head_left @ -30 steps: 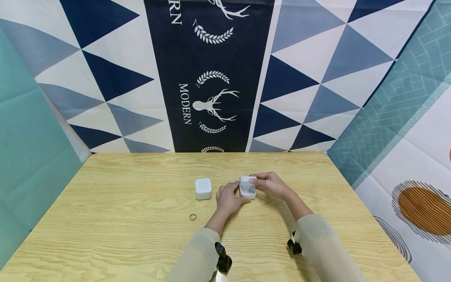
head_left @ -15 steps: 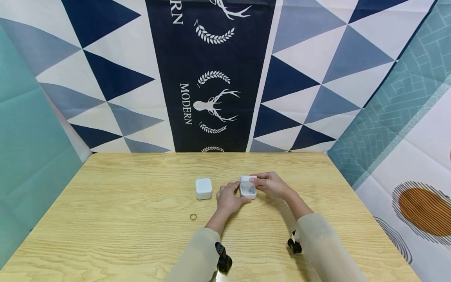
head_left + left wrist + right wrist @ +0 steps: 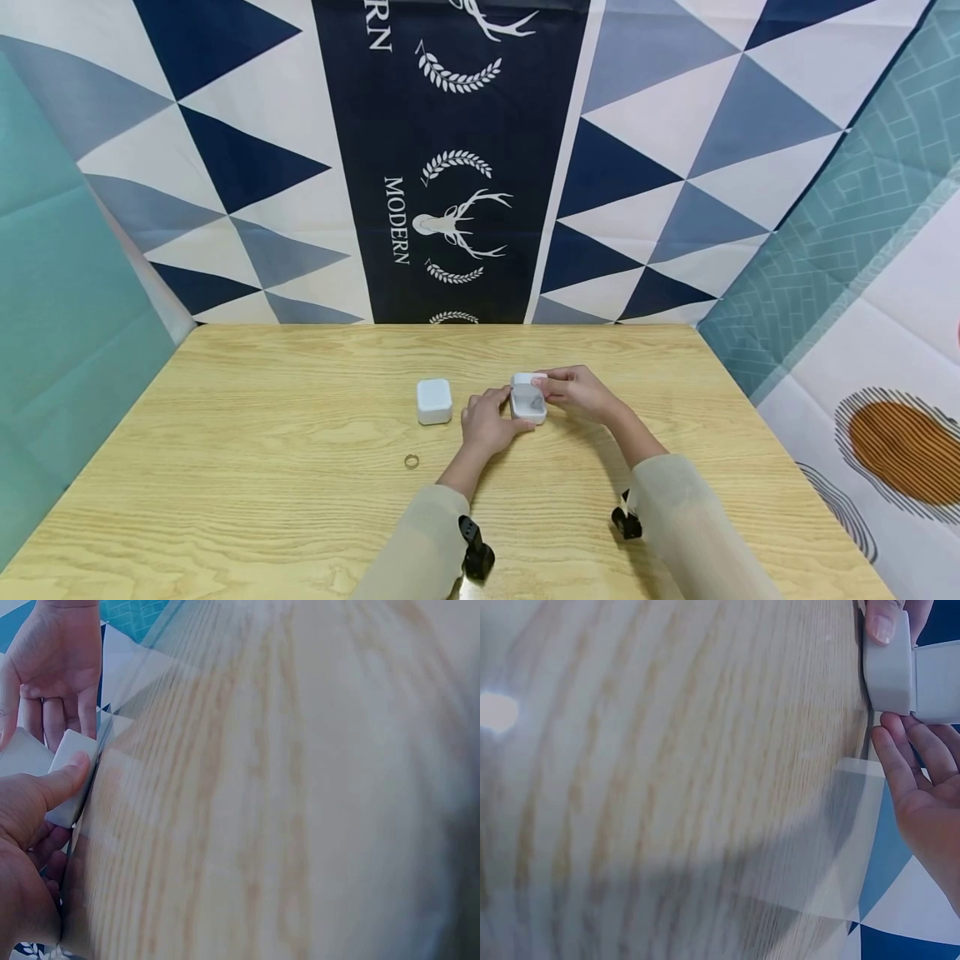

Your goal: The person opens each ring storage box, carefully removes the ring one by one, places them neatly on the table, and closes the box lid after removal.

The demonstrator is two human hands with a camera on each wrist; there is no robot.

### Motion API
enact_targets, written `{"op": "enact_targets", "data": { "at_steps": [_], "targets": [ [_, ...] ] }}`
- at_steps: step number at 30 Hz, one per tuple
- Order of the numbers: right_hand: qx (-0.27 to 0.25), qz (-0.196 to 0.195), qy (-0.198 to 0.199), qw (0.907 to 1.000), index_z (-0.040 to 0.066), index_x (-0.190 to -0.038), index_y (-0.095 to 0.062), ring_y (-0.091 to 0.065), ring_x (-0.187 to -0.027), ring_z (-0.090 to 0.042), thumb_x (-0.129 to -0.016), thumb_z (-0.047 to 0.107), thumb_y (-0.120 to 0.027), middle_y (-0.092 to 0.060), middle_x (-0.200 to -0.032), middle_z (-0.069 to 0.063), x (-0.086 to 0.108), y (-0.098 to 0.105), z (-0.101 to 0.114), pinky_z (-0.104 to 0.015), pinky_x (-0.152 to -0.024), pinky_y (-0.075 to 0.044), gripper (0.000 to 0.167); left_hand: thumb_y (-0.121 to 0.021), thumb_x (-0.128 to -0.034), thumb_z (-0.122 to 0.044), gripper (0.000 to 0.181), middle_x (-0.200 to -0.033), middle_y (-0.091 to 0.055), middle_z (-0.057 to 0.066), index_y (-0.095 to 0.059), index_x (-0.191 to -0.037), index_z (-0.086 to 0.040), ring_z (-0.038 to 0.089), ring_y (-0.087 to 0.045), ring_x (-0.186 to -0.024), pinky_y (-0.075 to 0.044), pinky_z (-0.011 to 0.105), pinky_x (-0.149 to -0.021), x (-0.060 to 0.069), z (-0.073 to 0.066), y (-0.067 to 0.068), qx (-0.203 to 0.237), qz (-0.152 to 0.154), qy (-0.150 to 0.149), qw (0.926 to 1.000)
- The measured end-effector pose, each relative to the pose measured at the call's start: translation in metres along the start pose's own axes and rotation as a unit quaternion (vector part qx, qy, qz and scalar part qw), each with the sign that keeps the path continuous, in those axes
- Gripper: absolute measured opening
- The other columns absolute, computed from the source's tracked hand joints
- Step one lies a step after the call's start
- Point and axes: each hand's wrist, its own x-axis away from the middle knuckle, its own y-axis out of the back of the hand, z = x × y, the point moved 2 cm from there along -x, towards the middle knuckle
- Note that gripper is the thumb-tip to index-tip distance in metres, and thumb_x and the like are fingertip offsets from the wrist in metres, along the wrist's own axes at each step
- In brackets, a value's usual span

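Note:
A white ring box stands on the table with its lid raised and a pale lining showing; a small grey shape inside is too small to make out. My left hand grips the base, thumb along the near side and fingers round the far left. With thumb and fingers, my right hand pinches the raised lid. In the right wrist view the lid leans back from the base. A second white box, closed, sits to the left. Nearer me lies a gold-coloured ring.
The wooden table ends at a patterned cloth backdrop just behind the boxes. Teal cloth hangs at the left, and patterned cloth at the right. Black wrist cameras sit at both sleeves.

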Motion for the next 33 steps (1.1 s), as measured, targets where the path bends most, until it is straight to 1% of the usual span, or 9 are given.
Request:
{"op": "enact_targets", "data": {
  "at_steps": [4,11,22,33],
  "targets": [
    [0.002,-0.001,0.002,1.0000,-0.012,-0.132,-0.044,-0.055,-0.117,-0.033,-0.093,0.028,-0.057,-0.050,-0.132,-0.030,0.0001,0.0004,0.0001,-0.042,-0.097,-0.045,0.057,-0.078,-0.0693,-0.045,0.073,-0.130,-0.059,0.002,-0.055,-0.131,-0.015,0.021,-0.049,-0.101,-0.033,0.033,-0.080,-0.0001,0.0000,-0.0002,-0.001,0.000,-0.002,1.0000],
    [0.006,-0.005,-0.007,0.9999,-0.011,-0.131,-0.046,-0.059,-0.112,-0.028,-0.093,0.029,-0.057,-0.053,-0.129,-0.028,0.0000,0.0004,-0.0002,-0.040,-0.095,-0.047,0.057,-0.078,-0.0692,-0.046,0.074,-0.131,-0.058,0.002,-0.055,-0.132,-0.015,0.021,-0.049,-0.102,-0.033,0.033,-0.080,0.0005,0.0002,-0.0001,-0.008,0.000,0.001,1.0000],
    [0.010,-0.001,-0.005,0.9999,-0.013,-0.131,-0.045,-0.061,-0.104,-0.024,-0.093,0.028,-0.056,-0.055,-0.125,-0.029,-0.0005,0.0010,0.0012,-0.041,-0.095,-0.047,0.057,-0.079,-0.0687,-0.045,0.074,-0.130,-0.058,0.003,-0.055,-0.132,-0.015,0.021,-0.049,-0.102,-0.033,0.032,-0.080,0.0003,-0.0007,-0.0005,-0.006,0.001,0.003,1.0000],
    [-0.002,-0.005,-0.014,0.9999,-0.014,-0.130,-0.045,-0.062,-0.099,-0.019,-0.093,0.026,-0.056,-0.056,-0.123,-0.030,-0.0009,0.0008,0.0028,-0.042,-0.095,-0.047,0.056,-0.079,-0.0683,-0.045,0.075,-0.131,-0.058,0.003,-0.055,-0.132,-0.014,0.022,-0.049,-0.103,-0.034,0.033,-0.081,0.0010,-0.0009,0.0001,-0.007,-0.001,0.002,1.0000]
  ]
}}
